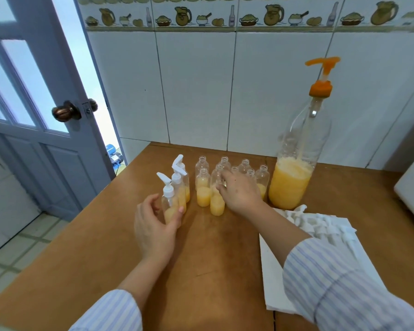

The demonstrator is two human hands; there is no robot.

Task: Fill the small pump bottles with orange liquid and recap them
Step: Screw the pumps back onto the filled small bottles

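On the wooden table [225, 247], a capped pump bottle [170, 203] is held by the left hand [154, 225], fingers curled round its base; an uncapped, part-filled bottle [217, 201] in the open cluster is pinched near its shoulder by the right hand [239, 191]. Neighbouring open bottles could be toppled and orange liquid spilled if it is lifted carelessly; loose pump caps [320, 224] lie on white paper beside the large dispenser bottle [294, 168].

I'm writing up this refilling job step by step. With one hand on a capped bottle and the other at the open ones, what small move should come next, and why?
Probably let the left hand release the capped bottle beside the other capped ones, while the right hand lifts the uncapped filled bottle that its fingers are on. It holds orange liquid but has no pump, and the loose white pumps lie to the right.
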